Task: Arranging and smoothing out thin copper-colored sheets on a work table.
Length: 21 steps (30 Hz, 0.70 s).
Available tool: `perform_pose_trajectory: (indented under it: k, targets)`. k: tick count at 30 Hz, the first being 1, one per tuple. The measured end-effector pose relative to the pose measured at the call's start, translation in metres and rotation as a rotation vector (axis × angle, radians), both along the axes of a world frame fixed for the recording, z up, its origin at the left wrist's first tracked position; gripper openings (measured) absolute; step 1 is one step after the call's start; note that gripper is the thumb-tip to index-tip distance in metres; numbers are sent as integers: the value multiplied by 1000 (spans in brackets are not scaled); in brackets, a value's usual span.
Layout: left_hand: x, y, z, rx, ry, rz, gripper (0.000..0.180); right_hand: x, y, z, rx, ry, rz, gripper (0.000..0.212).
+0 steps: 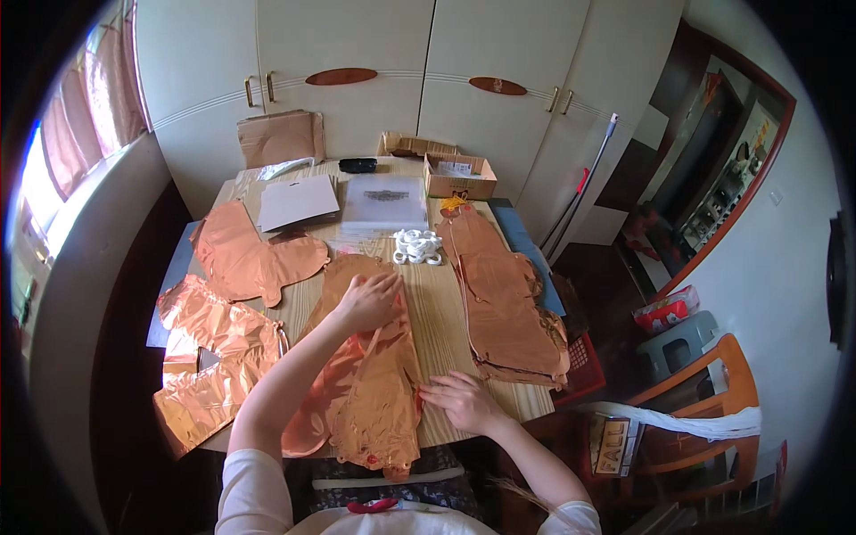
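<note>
A flat rose-gold foil balloon (379, 401) lies folded lengthwise on the wooden table in front of me, its near end reaching the front edge. My left hand (370, 301) lies flat on its upper part, fingers pointing right. Beside its lower right edge is my right hand (462, 403), fingers stretched out and fingertips touching the foil's border. More flat foil balloons lie around: a dull copper one (254, 254) at the far left, a shiny crumpled one (218, 357) at the near left. A stack of foil balloons (508, 308) sits on the right.
Behind the foil are a bundle of white loops (416, 247), a clear plastic packet (385, 201), grey cards (299, 207) and an open cardboard box (459, 176). A wooden chair (727, 392) stands right of the table (439, 343). White cabinets (499, 45) line the back.
</note>
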State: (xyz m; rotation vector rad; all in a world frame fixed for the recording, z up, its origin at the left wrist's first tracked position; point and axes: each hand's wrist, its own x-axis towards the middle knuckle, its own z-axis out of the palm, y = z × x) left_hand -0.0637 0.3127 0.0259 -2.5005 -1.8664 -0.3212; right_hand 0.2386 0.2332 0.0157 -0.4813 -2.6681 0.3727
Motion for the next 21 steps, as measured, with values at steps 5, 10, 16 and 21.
perform_pose_trajectory:
  k: [5, 10, 16, 21]
  targets:
    - [3, -55, 9, -77, -13, -193, 81, 1, 9, -5, -92, 121, -1, 40]
    - [3, -68, 7, -112, -54, -199, 84, -1, 14, -7, -171, 195, -36, 44]
    - [-4, -61, -5, -131, -86, -245, 85, -3, 15, -10, -183, 199, -78, 41]
    - [-6, -59, -4, -150, -108, -263, 85, -4, 13, -8, -100, 120, -61, 40]
